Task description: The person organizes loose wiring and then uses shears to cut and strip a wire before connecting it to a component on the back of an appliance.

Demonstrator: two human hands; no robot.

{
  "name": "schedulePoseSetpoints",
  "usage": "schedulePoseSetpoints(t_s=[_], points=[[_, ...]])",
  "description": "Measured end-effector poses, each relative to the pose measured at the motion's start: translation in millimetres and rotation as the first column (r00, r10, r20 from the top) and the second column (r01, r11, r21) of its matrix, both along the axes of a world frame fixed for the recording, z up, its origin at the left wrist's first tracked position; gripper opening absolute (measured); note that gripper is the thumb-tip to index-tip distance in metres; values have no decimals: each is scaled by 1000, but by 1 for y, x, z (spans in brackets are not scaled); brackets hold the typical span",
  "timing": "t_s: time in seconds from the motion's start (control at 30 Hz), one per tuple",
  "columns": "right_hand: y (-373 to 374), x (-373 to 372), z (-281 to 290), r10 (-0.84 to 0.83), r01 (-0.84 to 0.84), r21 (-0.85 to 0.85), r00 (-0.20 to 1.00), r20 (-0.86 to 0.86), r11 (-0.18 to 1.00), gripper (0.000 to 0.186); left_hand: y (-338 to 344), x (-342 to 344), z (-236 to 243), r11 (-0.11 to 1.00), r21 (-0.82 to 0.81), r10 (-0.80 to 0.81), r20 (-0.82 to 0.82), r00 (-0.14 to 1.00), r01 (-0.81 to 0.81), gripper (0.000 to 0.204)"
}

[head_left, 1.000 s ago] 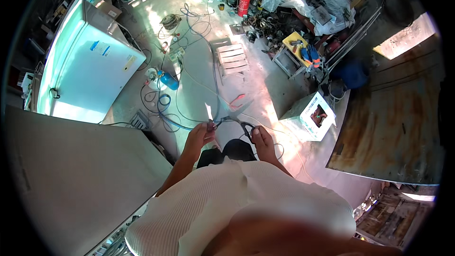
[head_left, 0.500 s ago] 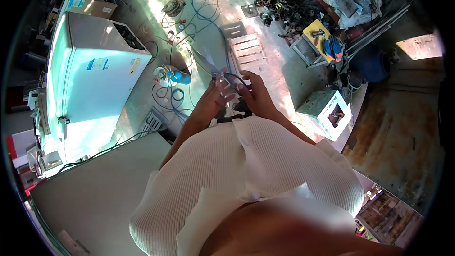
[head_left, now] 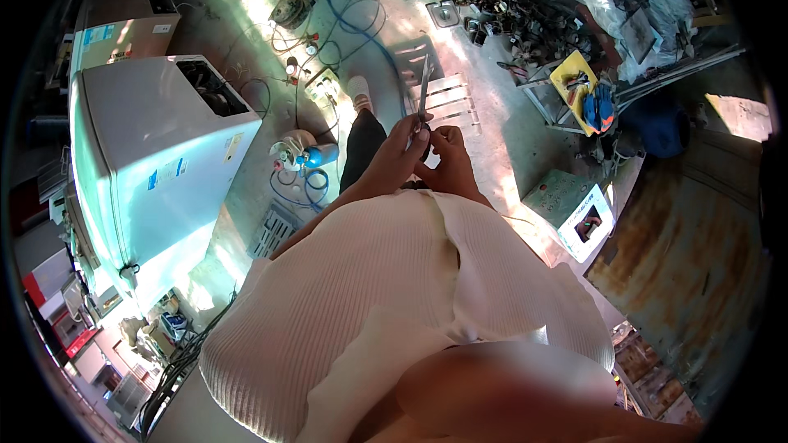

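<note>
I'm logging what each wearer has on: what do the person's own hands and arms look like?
Both the left hand and right hand are bare, with no gloves. The visible forearms are uncovered too. The person wears a white ribbed top; where its sleeves end is unclear. I cannot tell whether rings are worn.

Head-worn fisheye view (wide), downward over both hands (head_left: 400,149) (head_left: 449,157)

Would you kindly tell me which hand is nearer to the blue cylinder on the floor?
Left. The left hand is to the right of the blue cylinder; the right hand is on that same side, farther away.
</note>
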State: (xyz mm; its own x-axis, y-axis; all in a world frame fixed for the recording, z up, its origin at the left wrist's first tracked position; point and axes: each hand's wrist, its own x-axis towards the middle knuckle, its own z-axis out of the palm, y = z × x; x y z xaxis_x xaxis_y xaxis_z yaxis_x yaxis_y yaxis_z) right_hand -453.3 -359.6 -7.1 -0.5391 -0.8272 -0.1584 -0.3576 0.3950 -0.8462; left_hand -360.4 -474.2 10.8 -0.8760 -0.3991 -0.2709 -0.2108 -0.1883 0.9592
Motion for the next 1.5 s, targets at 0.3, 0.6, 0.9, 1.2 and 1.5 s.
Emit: schedulePoseSetpoints(t_s=[0.3,0.6,0.9,1.2,1.5], points=[[-219,-98,-2,-217,214,56,974,57,975,42,-227,-115,-25,947,-305,-112,-6,994,104,34],[-303,-193,31,-430,407,144,879,204,902,35,-330,-245,-11,807,-460,-477,-140,868,370,61],[-349,-348,13,-470,645,-107,650,597,757,22,-447,-395,-17,746,-553,-491,-83,867,370,38],[-379,-488,42,-518,718,-340,683,516,608,34,-535,-542,26,751,-601,-352,-15,936,273,31],[-370,-507,20,-797,936,-91,339,500,341,33,-619,-699,-21,821,-432,-408,17,913,375,32]])
